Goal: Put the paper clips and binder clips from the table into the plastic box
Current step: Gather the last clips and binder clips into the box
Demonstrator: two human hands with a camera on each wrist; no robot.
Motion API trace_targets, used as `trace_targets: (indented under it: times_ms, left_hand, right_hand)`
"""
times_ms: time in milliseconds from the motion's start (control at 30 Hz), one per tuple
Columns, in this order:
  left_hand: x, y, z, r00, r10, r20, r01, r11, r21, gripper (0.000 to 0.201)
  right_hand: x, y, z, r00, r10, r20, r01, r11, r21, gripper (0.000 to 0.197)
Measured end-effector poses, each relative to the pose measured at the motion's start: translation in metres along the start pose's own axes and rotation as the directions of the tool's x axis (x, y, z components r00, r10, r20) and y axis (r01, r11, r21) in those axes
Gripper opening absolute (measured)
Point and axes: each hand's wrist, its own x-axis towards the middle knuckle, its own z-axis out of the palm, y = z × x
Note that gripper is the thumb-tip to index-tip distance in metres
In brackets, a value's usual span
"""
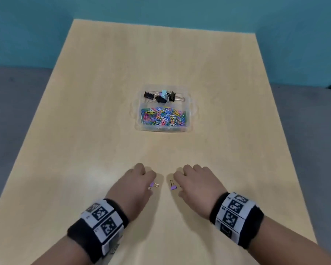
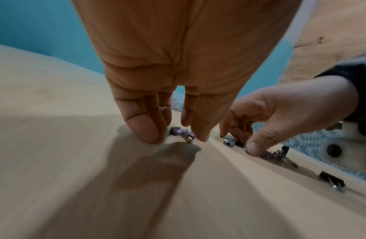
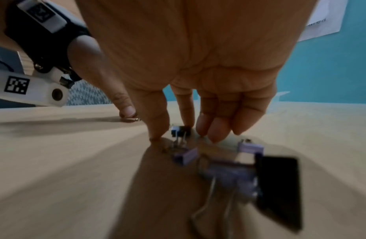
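The clear plastic box [image 1: 190, 113] sits mid-table, with binder clips [image 1: 160, 96] in its far compartment and coloured paper clips [image 1: 162, 117] in the near one. Both hands are down on the table near the front edge. My left hand [image 1: 151, 186] has its thumb and fingers curled round a purple binder clip [image 1: 152, 184] [image 2: 181, 132] lying on the table. My right hand [image 1: 178, 186] has its thumb and fingertips round a small dark binder clip [image 3: 179, 130]. Another purple clip [image 1: 173, 187] [image 3: 186, 156] lies just beside its thumb.
Under my right palm lie more binder clips: a purple one [image 3: 231, 175] and a black one [image 3: 278, 186], both blurred. The wooden table [image 1: 103, 92] has open surface between hands and box. Grey floor lies on both sides, a teal wall behind.
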Motion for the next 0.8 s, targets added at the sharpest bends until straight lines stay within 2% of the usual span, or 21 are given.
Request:
trace_targets:
  times_ms: [133, 200, 267, 333, 400, 467, 500, 600, 700, 800]
  left_hand:
    - [0.005, 0.008, 0.007, 1.000, -0.027, 0.015, 0.026, 0.998, 0.058, 0.013]
    - [0.006, 0.010, 0.009, 1.000, -0.031, 0.004, 0.031, 0.996, 0.079, 0.008]
    - [0.007, 0.013, 0.009, 0.999, -0.041, -0.012, 0.042, 0.996, 0.076, 0.005]
    - [0.009, 0.014, 0.007, 0.998, -0.057, -0.033, 0.058, 0.998, 0.036, 0.012]
    - [0.009, 0.014, 0.006, 0.996, -0.071, -0.053, 0.071, 0.997, -0.002, 0.018]
    - [0.008, 0.014, 0.005, 0.995, -0.079, -0.062, 0.079, 0.997, -0.011, 0.019]
    - [0.008, 0.015, 0.006, 0.995, -0.084, -0.062, 0.084, 0.996, -0.008, 0.020]
    - [0.008, 0.017, 0.008, 0.993, -0.090, -0.074, 0.091, 0.996, 0.012, 0.021]
    - [0.007, 0.019, 0.009, 0.994, -0.086, -0.074, 0.088, 0.996, 0.027, 0.024]
    - [0.005, 0.024, 0.009, 0.992, -0.102, -0.075, 0.106, 0.994, 0.039, 0.022]
  right_hand:
    - [0.005, -0.009, 0.010, 0.997, 0.022, -0.075, -0.022, 1.000, -0.005, 0.041]
    - [0.007, -0.013, 0.006, 0.995, 0.057, -0.076, -0.054, 0.998, 0.034, 0.030]
    - [0.007, -0.012, 0.003, 0.989, 0.110, -0.094, -0.094, 0.982, 0.161, 0.016]
    - [0.005, -0.009, -0.003, 0.975, 0.209, -0.079, -0.163, 0.907, 0.389, 0.011]
    - [0.001, -0.007, -0.006, 0.948, 0.314, -0.058, -0.217, 0.766, 0.605, 0.009]
    - [-0.001, -0.006, -0.007, 0.933, 0.360, -0.010, -0.253, 0.673, 0.695, 0.006]
    - [-0.003, -0.007, -0.007, 0.934, 0.357, 0.014, -0.266, 0.669, 0.694, 0.004]
    - [-0.004, -0.014, -0.006, 0.956, 0.289, 0.043, -0.256, 0.759, 0.598, 0.008]
    - [0.000, -0.029, -0.003, 0.982, 0.190, -0.002, -0.173, 0.896, 0.408, 0.014]
    - [0.007, -0.041, 0.000, 0.993, 0.117, -0.027, -0.108, 0.967, 0.230, 0.022]
